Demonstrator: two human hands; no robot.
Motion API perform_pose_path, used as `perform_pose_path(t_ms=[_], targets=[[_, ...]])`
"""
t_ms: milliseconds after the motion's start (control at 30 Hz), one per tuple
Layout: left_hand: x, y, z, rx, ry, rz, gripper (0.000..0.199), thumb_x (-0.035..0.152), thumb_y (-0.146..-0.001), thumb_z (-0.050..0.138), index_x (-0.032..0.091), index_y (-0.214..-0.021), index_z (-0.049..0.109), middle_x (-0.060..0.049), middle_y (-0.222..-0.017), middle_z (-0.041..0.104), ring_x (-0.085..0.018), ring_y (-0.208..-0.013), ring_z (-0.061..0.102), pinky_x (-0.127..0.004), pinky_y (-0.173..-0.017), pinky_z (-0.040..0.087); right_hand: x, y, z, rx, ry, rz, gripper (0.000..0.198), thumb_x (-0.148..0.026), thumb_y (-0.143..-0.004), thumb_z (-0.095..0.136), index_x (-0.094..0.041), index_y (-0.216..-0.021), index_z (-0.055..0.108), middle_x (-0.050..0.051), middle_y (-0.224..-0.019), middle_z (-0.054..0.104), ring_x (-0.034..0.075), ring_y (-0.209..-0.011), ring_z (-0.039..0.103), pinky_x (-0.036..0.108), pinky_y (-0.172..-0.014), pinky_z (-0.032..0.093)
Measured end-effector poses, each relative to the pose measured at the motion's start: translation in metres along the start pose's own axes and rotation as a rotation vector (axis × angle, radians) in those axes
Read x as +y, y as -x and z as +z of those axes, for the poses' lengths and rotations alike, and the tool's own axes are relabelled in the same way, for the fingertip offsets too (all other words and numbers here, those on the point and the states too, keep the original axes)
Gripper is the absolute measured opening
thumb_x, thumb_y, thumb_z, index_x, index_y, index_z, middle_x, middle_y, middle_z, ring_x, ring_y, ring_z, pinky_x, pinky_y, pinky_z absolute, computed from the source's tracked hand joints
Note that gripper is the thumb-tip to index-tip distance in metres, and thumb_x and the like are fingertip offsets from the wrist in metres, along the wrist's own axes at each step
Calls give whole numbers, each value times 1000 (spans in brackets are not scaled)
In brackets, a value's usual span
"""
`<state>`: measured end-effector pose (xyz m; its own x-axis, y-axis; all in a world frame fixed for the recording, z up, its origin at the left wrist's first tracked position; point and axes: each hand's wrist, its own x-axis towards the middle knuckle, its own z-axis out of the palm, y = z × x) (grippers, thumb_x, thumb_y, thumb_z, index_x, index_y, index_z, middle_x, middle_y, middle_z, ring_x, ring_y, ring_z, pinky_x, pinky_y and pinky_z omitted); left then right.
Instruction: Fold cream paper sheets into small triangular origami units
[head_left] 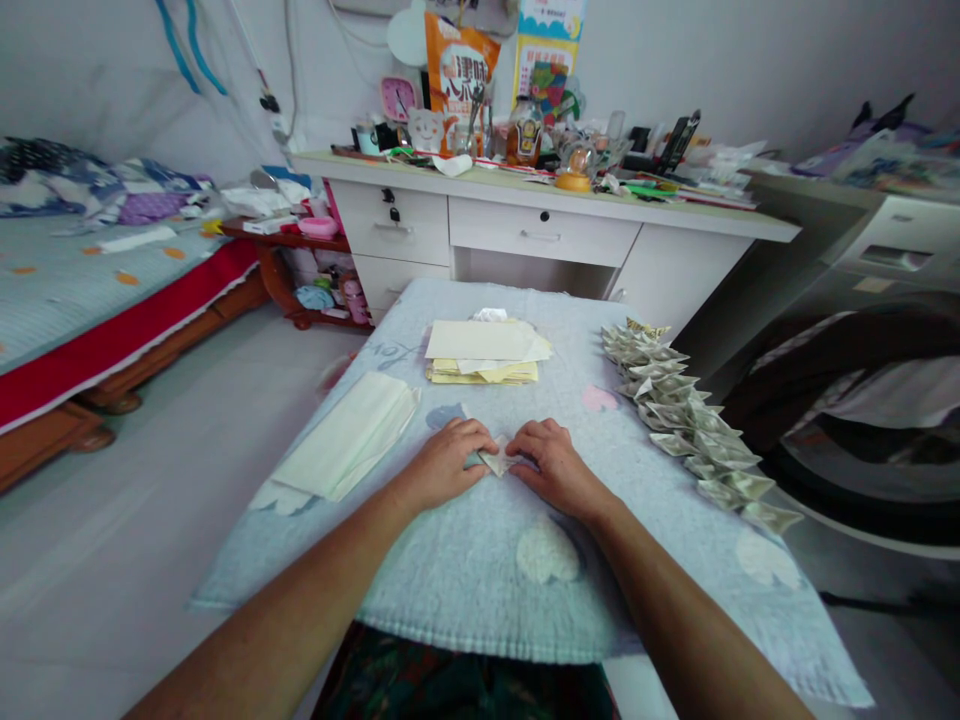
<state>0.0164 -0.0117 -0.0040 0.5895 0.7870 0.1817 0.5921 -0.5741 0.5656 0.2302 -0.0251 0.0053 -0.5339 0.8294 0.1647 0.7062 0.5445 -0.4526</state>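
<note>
A small folded piece of paper [496,458] lies at the middle of the cloth-covered table, pinched from both sides. My left hand [452,462] has its fingers closed on the paper's left edge. From the right, my right hand [553,466] grips the other edge, thumb and fingers curled in. Just beyond the hands sits a stack of cream and yellow paper [484,345]. To the left is a pile of pale paper sheets [349,435]. Along the right side stand rows of folded paper pieces [686,425] with pointed tips.
A pale blue cloth [450,590] with cloud and heart shapes covers the table. Behind it stands a white desk [544,235] crowded with jars and packets. A bed [112,290] is at the left, a front-loading washing machine [900,250] at the right.
</note>
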Motion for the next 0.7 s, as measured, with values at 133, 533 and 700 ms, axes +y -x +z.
perform_pose_path(t_ms=[133, 533, 700], targets=[[-2, -1, 2, 20, 1, 13, 14, 19, -82, 63, 20, -95, 69, -4, -97, 62, -19, -97, 55, -33, -89, 43, 3, -1, 0, 9, 20, -33, 10, -24, -88, 61, -24, -95, 68, 3, -96, 64, 19, -92, 48, 34, -83, 31], [1, -2, 6, 81, -75, -39, 8, 15, -84, 59, 18, -82, 66, -3, -84, 61, -17, -87, 57, -27, -77, 43, -1, -5, 1, 22, 5, 13, 13, -17, -91, 54, -19, -83, 64, 3, -88, 63, 17, -86, 51, 32, -80, 32], [-1, -4, 7, 72, -79, -42, 11, 15, -85, 57, 17, -81, 66, -3, -82, 61, -17, -86, 57, -27, -76, 43, -1, -4, 4, 47, 5, 15, 6, -17, -82, 64, -19, -87, 64, 4, -90, 60, 19, -89, 49, 32, -80, 32]])
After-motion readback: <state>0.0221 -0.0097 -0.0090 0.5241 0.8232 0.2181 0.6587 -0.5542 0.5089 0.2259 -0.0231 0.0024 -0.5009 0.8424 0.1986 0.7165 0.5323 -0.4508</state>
